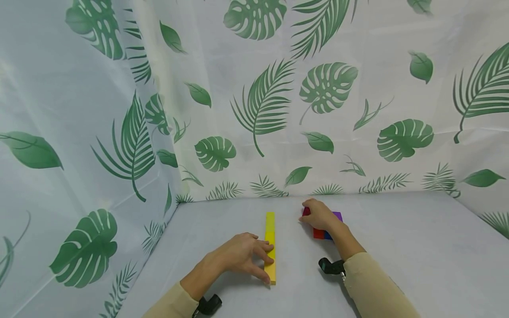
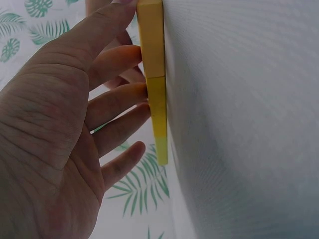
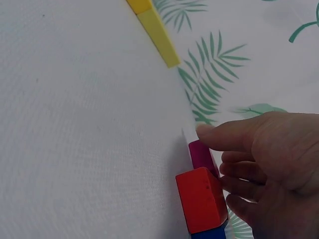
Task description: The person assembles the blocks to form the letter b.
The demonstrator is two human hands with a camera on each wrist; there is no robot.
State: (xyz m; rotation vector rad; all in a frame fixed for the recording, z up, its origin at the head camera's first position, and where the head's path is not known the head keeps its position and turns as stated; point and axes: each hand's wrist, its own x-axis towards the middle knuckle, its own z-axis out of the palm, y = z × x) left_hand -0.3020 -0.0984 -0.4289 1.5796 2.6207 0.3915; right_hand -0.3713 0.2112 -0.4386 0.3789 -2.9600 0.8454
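Observation:
A straight row of yellow blocks (image 1: 270, 225) lies on the table, running from deeper yellow near me to pale yellow at its far end. My left hand (image 1: 240, 254) is spread along the row's left side. Its thumb touches the near end, and the fingertips (image 2: 142, 92) rest against the side. Farther right, my right hand (image 1: 321, 215) pinches a magenta block (image 3: 201, 155) between thumb and fingers. Beside it sit a red block (image 3: 199, 199), a blue block (image 3: 209, 233) and a purple block (image 1: 338, 215), partly hidden under that hand.
The light table cover (image 1: 381, 229) reaches back to a curtain (image 1: 350, 154) printed with green leaves, which also closes the left side. Dark wrist cameras (image 1: 331, 266) sit at both sleeves. A gap of table separates the yellow row from the coloured blocks.

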